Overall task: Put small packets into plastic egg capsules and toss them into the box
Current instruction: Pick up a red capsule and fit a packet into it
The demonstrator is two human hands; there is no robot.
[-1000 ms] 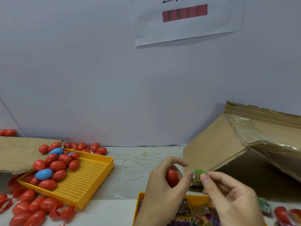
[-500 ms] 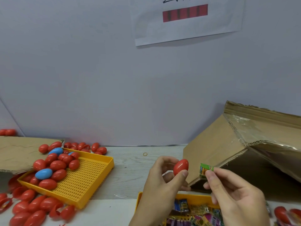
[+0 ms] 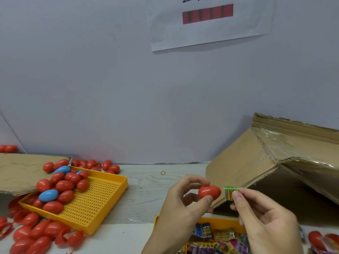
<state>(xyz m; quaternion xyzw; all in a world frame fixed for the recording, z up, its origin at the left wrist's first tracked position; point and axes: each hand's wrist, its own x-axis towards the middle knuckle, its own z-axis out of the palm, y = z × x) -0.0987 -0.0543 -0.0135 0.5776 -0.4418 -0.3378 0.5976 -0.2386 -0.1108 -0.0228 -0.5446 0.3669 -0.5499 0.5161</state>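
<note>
At lower centre, the left hand (image 3: 180,204) pinches a glossy red plastic egg (image 3: 209,192); the right hand (image 3: 264,215) pinches a crinkly green packet (image 3: 231,192) just beside it, before the corrugated cardboard box (image 3: 244,165).

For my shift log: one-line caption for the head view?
Left hand holds a red egg; right hand pinches a green packet beside it.

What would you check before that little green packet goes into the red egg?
1. Left hand grips the red egg: ok.
2. Right hand pinches the green packet: ok.
3. Egg open to take the packet: not ok, it looks closed.
4. Packet close beside the egg: ok.
5. Cardboard box mouth within tossing range: ok, likely.
6. Room left inside the box: cannot tell.
</note>
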